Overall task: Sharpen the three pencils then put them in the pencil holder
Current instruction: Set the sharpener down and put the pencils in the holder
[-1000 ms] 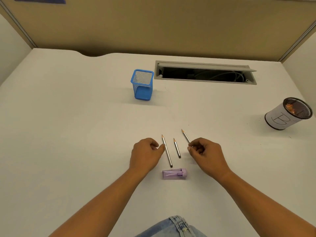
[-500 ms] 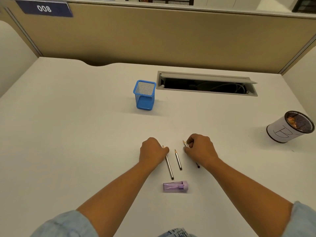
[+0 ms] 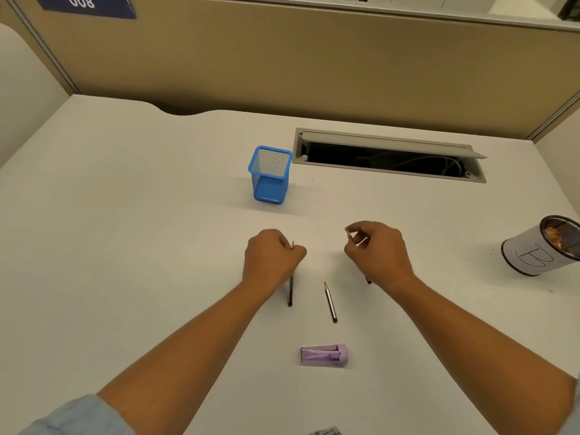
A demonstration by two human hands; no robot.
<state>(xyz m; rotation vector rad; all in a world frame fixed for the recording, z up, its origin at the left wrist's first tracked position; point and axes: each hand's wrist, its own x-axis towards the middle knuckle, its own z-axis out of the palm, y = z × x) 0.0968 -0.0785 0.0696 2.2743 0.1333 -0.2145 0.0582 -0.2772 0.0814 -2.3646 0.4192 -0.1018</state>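
My left hand [image 3: 272, 257] is closed around one grey pencil [image 3: 290, 293], whose tip pokes out above the fist and whose end trails below it. My right hand [image 3: 378, 251] grips a second pencil [image 3: 349, 235], with only its tip and its dark end showing. The third pencil [image 3: 330, 302] lies loose on the white desk between my hands, tip pointing away. A purple sharpener [image 3: 324, 354] lies on its side nearer to me. The blue mesh pencil holder [image 3: 270, 174] stands upright beyond my hands.
A white cup marked with a letter [image 3: 541, 246], holding shavings, stands at the right edge. An open cable tray [image 3: 389, 155] is cut into the desk behind the holder. A tan partition [image 3: 282, 58] walls off the back.
Both hands have closed on the outer pencils and lifted them off the desk, moving forward. The middle pencil and the sharpener have stayed in place.
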